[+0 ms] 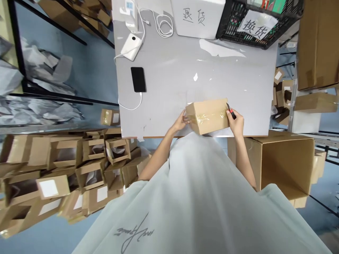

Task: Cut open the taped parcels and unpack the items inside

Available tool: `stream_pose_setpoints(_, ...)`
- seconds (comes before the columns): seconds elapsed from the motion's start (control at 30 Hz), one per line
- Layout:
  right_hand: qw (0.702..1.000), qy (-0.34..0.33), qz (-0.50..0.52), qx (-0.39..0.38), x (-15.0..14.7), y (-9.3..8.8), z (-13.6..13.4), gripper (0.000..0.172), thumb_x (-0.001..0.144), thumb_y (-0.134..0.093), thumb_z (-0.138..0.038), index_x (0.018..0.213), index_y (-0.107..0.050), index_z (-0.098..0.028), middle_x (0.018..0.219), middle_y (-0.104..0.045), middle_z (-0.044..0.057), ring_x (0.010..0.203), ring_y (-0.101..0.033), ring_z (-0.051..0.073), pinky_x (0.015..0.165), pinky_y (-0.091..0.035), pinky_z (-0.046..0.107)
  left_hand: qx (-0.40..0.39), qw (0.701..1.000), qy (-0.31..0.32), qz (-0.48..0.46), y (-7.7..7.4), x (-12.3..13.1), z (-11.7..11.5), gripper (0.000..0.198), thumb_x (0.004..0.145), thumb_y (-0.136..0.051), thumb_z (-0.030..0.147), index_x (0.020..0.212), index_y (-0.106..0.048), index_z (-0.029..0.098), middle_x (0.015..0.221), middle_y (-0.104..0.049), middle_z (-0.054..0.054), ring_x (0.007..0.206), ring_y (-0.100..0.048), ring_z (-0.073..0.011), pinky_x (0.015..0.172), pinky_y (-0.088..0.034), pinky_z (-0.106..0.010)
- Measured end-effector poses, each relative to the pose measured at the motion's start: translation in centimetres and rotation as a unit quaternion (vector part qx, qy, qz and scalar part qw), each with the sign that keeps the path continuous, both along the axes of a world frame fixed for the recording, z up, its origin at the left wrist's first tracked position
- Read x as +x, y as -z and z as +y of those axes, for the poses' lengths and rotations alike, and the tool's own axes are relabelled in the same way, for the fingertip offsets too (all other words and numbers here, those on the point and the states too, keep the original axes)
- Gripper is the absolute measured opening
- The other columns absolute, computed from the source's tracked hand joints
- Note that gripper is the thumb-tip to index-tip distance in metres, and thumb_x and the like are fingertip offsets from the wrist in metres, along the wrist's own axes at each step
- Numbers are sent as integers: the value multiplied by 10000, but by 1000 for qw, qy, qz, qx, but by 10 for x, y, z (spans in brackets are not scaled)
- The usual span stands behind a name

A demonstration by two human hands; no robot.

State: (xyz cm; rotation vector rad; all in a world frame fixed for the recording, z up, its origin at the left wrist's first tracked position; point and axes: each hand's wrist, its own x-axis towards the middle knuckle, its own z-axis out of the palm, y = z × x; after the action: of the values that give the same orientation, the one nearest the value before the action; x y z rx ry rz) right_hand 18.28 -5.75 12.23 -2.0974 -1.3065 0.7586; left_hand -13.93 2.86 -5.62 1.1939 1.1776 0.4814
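Observation:
A sealed cardboard box (212, 114), with shiny clear tape along its side, sits at the front edge of the grey table (169, 77). My left hand (180, 121) grips the box's left end, its fingers partly hidden around the corner. In my right hand (236, 124) is a red and black box cutter (232, 112), its tip pointing up beside the box's right end. Fingers of the right hand are closed around the cutter, close against the box. Whether the blade touches the cardboard, I cannot tell.
A black phone (138, 79) on a cable, a white power bank (131, 47), a white bin (198, 21) and a black crate (254, 26) stand on the table. Several opened boxes (92, 173) crowd the lower left. A large open carton (286, 165) is at right.

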Motion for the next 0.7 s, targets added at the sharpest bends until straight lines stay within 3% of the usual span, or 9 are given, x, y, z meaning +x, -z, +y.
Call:
stream_pose_setpoints(0.07,999,-1,-50,0,-6,-7,3,540,1131,-451,-540,1357,-786,-182,1348,-819,178,1253,-746,335,1113,-568,440,15,1000,-6,11,-7,14,1,1122,809,-840,374,1807,-375,160,1632,-642,-282,1353,-732,-341,1204,-568,-633)
stream_pose_setpoints(0.17,995,-17,-102,-7,-26,-9,3,574,1167,-407,-516,1452,-773,-178,1383,-811,205,1287,-746,332,1132,-556,438,91,994,-42,37,-33,8,7,842,897,-794,492,1652,-606,170,1688,-609,-251,1478,-668,-383,1219,-575,-584)
stream_pose_setpoints(0.3,991,-9,-134,-11,-49,-10,-2,553,1193,-422,-523,1469,-767,-189,1295,-821,191,1200,-756,316,1074,-559,421,203,976,-77,1,-89,-12,17,556,1063,-646,612,1475,-743,252,1549,-730,-132,1356,-745,-292,1182,-619,-465)
stream_pose_setpoints(0.37,987,24,-161,-9,-53,-15,-6,532,1188,-460,-523,1475,-765,-195,1276,-817,187,1166,-764,318,1047,-563,424,228,971,-66,-11,-114,-15,23,471,1029,-719,566,1380,-786,259,1476,-753,-114,1244,-783,-266,1120,-653,-439)
stream_pose_setpoints(0.43,984,47,-173,5,-55,-25,-11,533,1191,-459,-531,1490,-753,-202,1292,-814,183,1169,-768,319,1036,-568,425,233,971,-45,-13,-130,-14,29,413,979,-774,494,1314,-808,253,1430,-758,-103,1182,-792,-256,1098,-666,-440)
stream_pose_setpoints(0.57,994,38,-102,-7,-74,-51,-28,594,1209,-369,-586,1565,-684,-229,1119,-843,119,989,-797,285,912,-607,390,209,978,-18,-17,-134,-12,39,413,916,-807,410,1294,-811,243,1368,-773,-89,1173,-786,-256,1127,-662,-458)
stream_pose_setpoints(0.7,996,-43,14,-79,-119,-63,-39,604,1200,-395,-497,1720,-517,-215,1015,-849,64,765,-784,235,825,-642,369,172,984,4,-38,-126,-17,40,446,902,-816,416,1311,-806,238,1373,-782,-91,1206,-778,-263,1143,-659,-468)
